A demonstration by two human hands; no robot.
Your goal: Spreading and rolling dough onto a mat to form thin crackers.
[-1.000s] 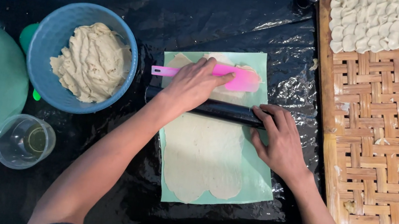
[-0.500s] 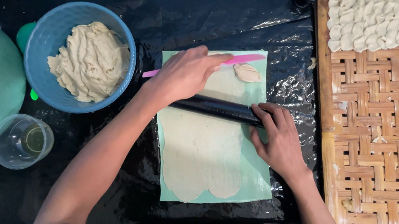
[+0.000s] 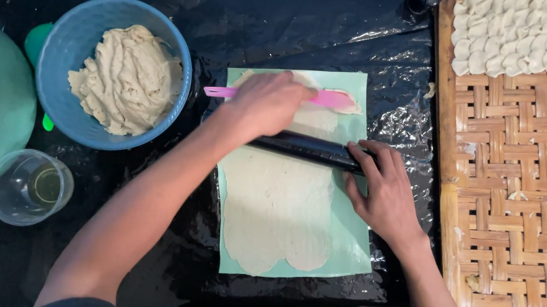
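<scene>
The left hand (image 3: 268,104) grips a pink spatula (image 3: 327,99), whose long axis runs left-right over the far end of the dough sheet (image 3: 279,206). Just nearer the body, the right hand (image 3: 385,194) wraps its fingers round a black rolling pin (image 3: 311,149) (parallel to the spatula) across the dough on the green mat (image 3: 353,252).

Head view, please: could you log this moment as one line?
left hand on black roller, by pink scraper | right hand on roller end | dough sheet on green mat
</scene>
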